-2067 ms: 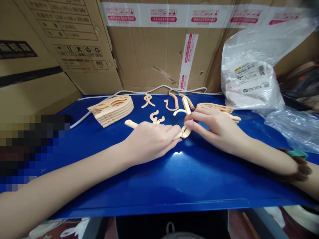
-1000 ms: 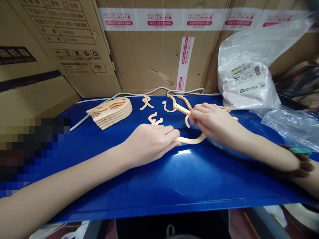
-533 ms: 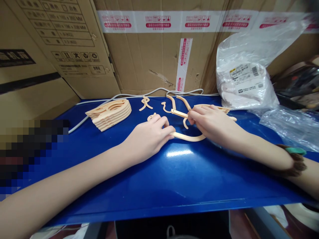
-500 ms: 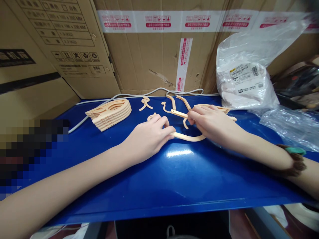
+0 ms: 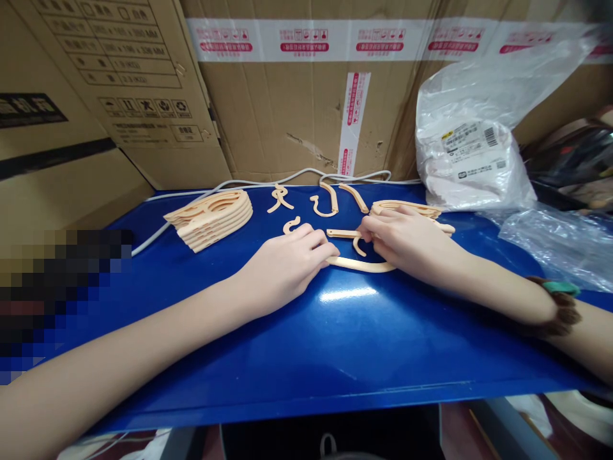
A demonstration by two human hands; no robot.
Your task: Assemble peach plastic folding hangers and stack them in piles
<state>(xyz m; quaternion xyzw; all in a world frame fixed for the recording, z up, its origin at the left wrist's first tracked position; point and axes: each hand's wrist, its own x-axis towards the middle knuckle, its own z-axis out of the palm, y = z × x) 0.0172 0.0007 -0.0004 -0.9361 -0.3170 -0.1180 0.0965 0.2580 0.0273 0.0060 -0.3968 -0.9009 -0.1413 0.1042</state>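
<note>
A cream plastic folding hanger [image 5: 361,264] lies between my hands, low over the blue table. My left hand [image 5: 287,268] pinches the left end of its curved bar. My right hand [image 5: 412,243] is closed around its right side, where a straight arm [image 5: 345,234] and a hook [image 5: 358,246] stick out to the left of the fingers. How these parts join is hidden under my right hand. A small loose hook [image 5: 291,225] lies just behind my left fingers. Behind the hanger lie a loose hook with an arm [image 5: 334,199] and a separate arm [image 5: 353,197].
A stack of cream hanger pieces [image 5: 211,220] stands at left, more pieces [image 5: 407,205] behind my right hand. Two crossed hooks [image 5: 280,197] lie at the back. A white cable [image 5: 306,171], cardboard boxes [image 5: 287,115], a white plastic bag [image 5: 474,140] and clear wrap [image 5: 560,243] border the table [image 5: 287,364].
The straight arm's left end has swung down toward the curved bar, and the hook has dropped slightly with it. My right hand has shifted slightly; my left keeps its pinch.
</note>
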